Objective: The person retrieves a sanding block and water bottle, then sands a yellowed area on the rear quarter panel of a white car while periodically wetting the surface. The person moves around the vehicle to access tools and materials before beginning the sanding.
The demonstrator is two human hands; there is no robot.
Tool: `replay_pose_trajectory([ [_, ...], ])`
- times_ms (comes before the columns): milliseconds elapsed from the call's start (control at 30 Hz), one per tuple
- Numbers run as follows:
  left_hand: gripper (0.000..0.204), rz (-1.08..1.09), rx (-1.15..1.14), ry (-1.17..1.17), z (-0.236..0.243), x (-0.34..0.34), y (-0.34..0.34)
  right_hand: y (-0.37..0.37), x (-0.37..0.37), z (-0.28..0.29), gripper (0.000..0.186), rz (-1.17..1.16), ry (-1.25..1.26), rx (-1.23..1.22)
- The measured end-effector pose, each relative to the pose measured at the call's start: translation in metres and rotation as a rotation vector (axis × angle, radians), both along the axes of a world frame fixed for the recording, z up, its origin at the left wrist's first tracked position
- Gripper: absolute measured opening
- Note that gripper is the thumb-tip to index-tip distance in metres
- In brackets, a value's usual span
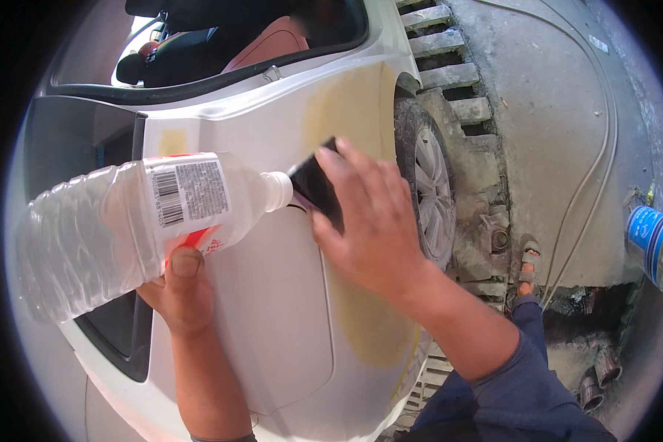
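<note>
My left hand (180, 291) grips a clear plastic water bottle (125, 221) with a white label, tipped on its side so its neck points right. The bottle's mouth touches a dark sanding block (313, 184) that my right hand (372, 221) presses flat against the white car's rear quarter panel (272, 317). A yellowish filler patch (346, 110) covers the panel above and below my right hand, next to the wheel arch. The underside of the block is hidden by my fingers.
The car's rear wheel (431, 191) is just right of my right hand. Beyond it lie a metal drain grate (449, 74) and a concrete floor with a hose (589, 169). A blue and white can (652, 243) stands at the far right. My sandalled foot (529, 261) rests by the grate.
</note>
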State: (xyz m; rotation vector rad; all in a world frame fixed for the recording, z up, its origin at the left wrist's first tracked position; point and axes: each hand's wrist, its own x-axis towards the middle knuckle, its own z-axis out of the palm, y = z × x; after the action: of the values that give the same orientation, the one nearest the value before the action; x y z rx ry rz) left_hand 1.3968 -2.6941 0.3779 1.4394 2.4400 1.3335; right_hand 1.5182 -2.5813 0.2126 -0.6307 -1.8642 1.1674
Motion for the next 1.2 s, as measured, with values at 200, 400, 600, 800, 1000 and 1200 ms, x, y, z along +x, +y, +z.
replay_pose_trajectory([
  [200,0.091,0.022,0.005,0.048,0.004,0.003,-0.008,-0.052,0.054,-0.023,0.070,0.078,-0.028,-0.049],
  [400,0.094,0.031,-0.018,0.050,-0.001,0.006,-0.002,0.004,-0.003,-0.008,0.068,0.002,-0.004,0.036],
  [600,0.092,0.011,-0.015,0.025,0.003,0.003,-0.011,-0.061,0.062,-0.027,0.066,0.108,0.015,0.007],
  [800,0.080,-0.050,0.005,-0.070,0.004,0.001,-0.010,-0.019,0.020,-0.023,0.062,0.026,0.046,-0.001],
  [1000,0.071,-0.064,0.026,-0.114,0.002,-0.010,-0.015,-0.035,0.022,-0.034,0.065,0.002,0.047,0.002],
  [1200,0.061,-0.073,-0.019,-0.095,0.001,-0.001,0.006,-0.123,0.110,-0.040,0.071,0.116,0.031,-0.048],
])
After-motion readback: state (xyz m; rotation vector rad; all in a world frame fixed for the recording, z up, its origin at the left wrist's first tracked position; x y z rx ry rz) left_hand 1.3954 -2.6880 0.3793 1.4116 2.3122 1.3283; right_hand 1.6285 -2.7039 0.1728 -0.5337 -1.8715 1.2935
